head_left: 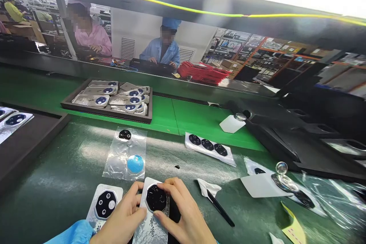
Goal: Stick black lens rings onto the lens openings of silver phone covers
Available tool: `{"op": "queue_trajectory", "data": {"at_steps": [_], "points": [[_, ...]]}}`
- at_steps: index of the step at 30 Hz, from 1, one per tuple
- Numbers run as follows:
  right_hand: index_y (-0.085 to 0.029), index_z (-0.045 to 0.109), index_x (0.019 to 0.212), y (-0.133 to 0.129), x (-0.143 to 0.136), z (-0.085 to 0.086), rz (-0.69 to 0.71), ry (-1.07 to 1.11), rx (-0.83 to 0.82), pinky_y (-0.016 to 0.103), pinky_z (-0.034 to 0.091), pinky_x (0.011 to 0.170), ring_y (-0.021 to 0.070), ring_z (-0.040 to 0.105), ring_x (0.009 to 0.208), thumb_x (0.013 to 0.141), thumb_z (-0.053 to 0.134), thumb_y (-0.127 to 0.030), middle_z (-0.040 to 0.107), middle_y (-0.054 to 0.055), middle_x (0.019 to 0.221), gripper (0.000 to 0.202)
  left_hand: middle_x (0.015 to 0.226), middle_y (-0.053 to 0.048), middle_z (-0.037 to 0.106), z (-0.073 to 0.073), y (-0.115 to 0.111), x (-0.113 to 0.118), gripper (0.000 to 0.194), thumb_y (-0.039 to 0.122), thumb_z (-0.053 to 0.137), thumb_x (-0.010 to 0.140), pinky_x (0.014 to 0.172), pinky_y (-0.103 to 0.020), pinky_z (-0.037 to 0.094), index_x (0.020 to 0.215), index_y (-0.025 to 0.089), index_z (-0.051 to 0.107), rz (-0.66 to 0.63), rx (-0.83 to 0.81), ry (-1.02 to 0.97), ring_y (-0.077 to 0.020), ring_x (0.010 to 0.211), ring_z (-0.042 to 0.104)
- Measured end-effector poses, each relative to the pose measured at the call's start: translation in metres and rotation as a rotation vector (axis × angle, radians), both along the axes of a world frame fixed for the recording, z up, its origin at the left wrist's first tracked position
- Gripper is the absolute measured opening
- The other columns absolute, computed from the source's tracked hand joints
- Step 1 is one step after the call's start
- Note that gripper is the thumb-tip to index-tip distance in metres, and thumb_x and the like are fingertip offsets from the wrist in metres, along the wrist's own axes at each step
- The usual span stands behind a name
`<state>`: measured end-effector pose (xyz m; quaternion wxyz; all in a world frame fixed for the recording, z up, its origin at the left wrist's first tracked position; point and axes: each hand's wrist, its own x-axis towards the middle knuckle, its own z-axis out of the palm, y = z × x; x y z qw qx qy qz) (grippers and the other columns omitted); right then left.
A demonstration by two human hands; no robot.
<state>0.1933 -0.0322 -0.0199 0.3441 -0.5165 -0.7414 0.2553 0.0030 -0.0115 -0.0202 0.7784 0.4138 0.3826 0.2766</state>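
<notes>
Between both hands is a silver phone back cover (151, 223) with a black octagonal camera piece (156, 198) near its top. My left hand (127, 211) grips the cover's left edge, thumb on its face. My right hand (180, 213) has its thumb and fingers at the right rim of the camera piece, closed round the cover's side. A second silver cover (100, 202) with a similar camera piece lies left, partly behind my left hand. Beyond them, a clear plastic sheet (116, 160) carries a black disc (124, 134) and a blue round film (135, 164).
A tray (105, 113) of stacked covers stands at the back left. On the right are a strip of black discs (207, 145), a black tool (220, 209) with white cloth, and two white pump bottles (233, 124). Co-workers (162, 47) sit beyond the bench.
</notes>
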Motion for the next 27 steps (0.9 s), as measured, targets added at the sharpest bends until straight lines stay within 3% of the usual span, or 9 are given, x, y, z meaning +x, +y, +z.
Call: {"op": "queue_trajectory", "data": {"at_steps": [21,27], "points": [[-0.023,0.054,0.114,-0.0008,-0.0005,0.0034,-0.007,-0.006,-0.107,0.034,0.051,0.083,0.0214,0.056,0.098,0.074,0.069,-0.005,0.055,0.004,0.105,0.046,0.099,-0.002,0.066,0.0006,0.0011,-0.0003,0.043,0.026,0.061,0.081,0.066,-0.026,0.039,0.121,0.024,0.045,-0.014,-0.019,0.014,-0.0144,0.073,0.058],[-0.025,0.055,0.115,0.0003,-0.0003,0.0022,-0.006,-0.016,-0.081,0.033,0.052,0.081,0.0215,0.057,0.096,0.075,0.074,-0.006,0.056,0.003,0.104,0.048,0.103,-0.003,0.065,0.0032,0.0007,-0.0027,0.041,0.026,0.055,0.085,0.073,-0.028,0.039,0.123,0.024,0.042,-0.053,0.029,0.042,-0.0151,0.076,0.056]]}}
